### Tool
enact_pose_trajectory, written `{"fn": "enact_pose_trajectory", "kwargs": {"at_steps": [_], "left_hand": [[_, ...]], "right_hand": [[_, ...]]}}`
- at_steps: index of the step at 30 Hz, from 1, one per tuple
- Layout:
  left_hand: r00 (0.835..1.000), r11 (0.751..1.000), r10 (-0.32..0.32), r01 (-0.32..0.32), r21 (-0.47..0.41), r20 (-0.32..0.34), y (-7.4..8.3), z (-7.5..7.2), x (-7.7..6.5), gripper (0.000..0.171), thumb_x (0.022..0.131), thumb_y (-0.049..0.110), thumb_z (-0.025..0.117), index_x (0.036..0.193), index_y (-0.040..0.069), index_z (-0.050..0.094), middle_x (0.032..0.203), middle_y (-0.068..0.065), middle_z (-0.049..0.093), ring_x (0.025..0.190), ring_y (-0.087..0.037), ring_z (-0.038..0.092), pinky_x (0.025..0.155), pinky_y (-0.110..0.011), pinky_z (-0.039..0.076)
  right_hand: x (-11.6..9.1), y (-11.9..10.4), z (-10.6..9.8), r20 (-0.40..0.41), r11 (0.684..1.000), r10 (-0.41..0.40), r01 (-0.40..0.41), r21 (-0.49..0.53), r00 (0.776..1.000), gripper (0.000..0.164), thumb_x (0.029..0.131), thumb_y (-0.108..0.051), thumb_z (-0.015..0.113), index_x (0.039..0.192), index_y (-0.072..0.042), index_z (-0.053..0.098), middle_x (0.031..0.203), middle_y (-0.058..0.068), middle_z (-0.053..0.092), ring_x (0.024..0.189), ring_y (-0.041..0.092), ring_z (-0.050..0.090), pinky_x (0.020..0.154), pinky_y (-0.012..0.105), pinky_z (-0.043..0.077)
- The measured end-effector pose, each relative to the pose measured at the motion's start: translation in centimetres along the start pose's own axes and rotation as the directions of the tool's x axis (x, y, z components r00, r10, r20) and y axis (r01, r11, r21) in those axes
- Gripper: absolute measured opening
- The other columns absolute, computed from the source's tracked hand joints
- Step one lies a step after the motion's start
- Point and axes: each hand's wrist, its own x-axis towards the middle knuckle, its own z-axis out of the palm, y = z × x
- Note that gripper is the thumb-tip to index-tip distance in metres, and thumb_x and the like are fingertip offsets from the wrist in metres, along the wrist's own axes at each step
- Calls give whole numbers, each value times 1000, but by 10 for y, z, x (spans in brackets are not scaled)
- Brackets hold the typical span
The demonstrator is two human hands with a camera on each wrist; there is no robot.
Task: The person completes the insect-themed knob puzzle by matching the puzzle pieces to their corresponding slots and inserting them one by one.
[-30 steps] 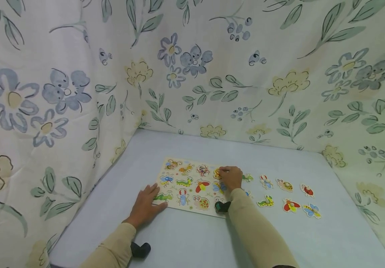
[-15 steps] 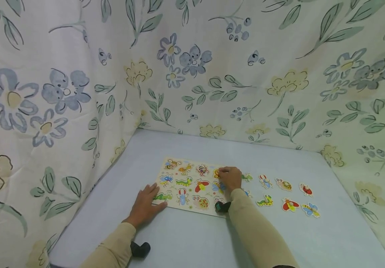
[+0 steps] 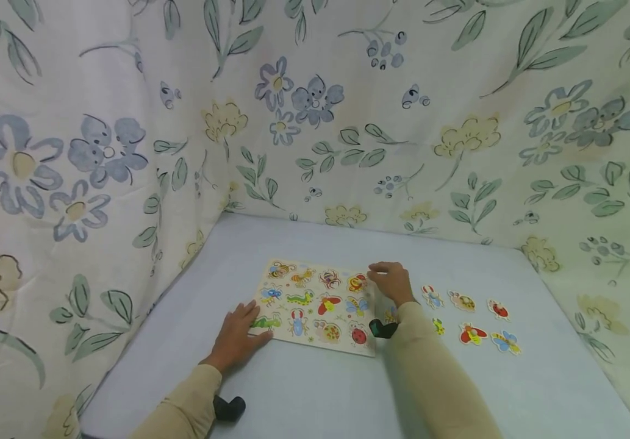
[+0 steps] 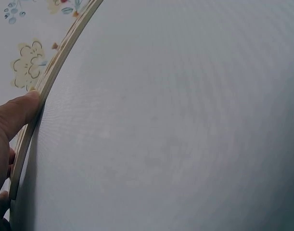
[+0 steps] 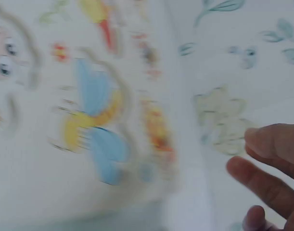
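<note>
Board (image 3: pixel 286 333) with insect shapes (image 3: pixel 328 304), left hand (image 3: pixel 236 337) touching

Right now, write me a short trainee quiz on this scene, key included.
1. Which hand touches the near edge of the puzzle board?
2. True or false: in the head view, the loose ladybug piece lies left of the board.
3. The right hand is nearest which board corner? A near left, B far right, C far left.

Key: 1. left hand; 2. false; 3. B.
</note>
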Motion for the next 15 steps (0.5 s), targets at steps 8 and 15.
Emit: {"fn": "enact_pose_trajectory", "kwargs": {"at_steps": [8,15], "left_hand": [[1000,1000,10,-10,4,-4,4,-3,0,75,85,39,74,140,-4,46,150,-17,36,141,-39,20,115,-52,9],[1000,1000,11,-11,2,-9,3,-1,1,75,84,39,74,139,-4,47,149,-18,37,140,-40,21,115,-54,11]], "right_hand": [[-24,-20,-53,-124,992,-116,108,-68,986,32,89,-26,70,114,-7,72,102,13,69,80,31,54,64,42,48],[-55,1,-55,-148,993,-99,89,-74,984,33,88,-28,73,115,-10,72,108,14,65,95,33,52,71,43,47]]}}
